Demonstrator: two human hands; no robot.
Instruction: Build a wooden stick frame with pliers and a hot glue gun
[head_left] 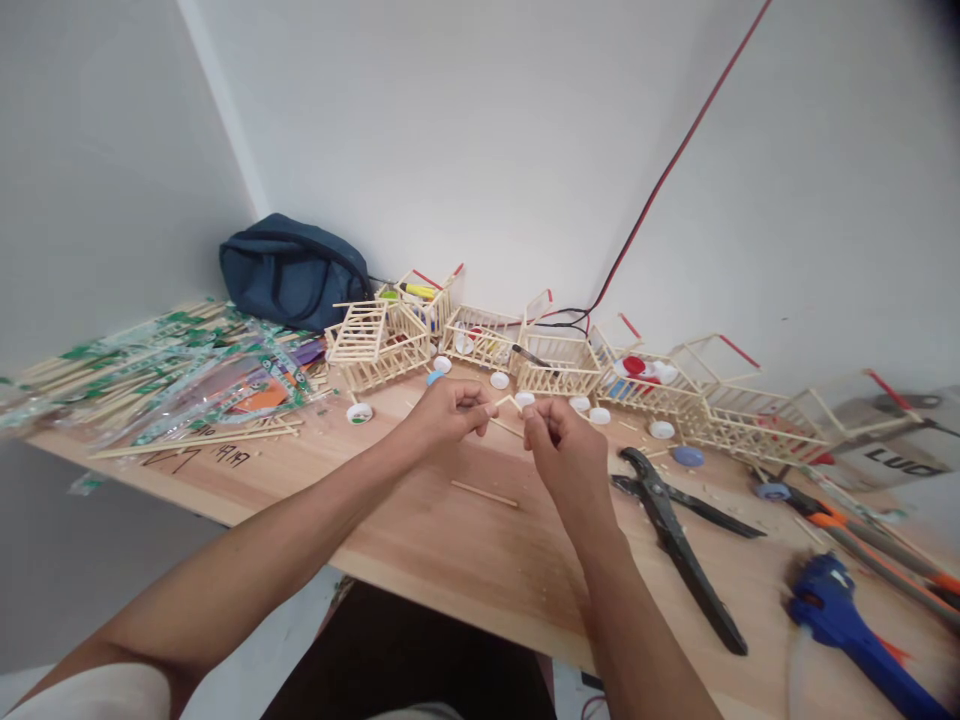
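My left hand (448,410) and my right hand (561,440) are raised just above the wooden table (465,550), fingers pinched. Between them they hold a small piece of thin wooden sticks (510,402) joined at an angle, each hand gripping one end. A loose stick (484,493) lies on the table below my hands. Behind them stands a row of small stick-built carts (555,362), some with red handles, with white bottle caps (589,410) scattered in front.
Black pliers (675,535) lie right of my hands; a blue glue gun (855,620) and orange-handled cutters (847,525) lie further right. Packets of sticks (157,375) cover the left end. A dark blue bag (289,270) sits in the corner. A red cable (675,160) runs up the wall.
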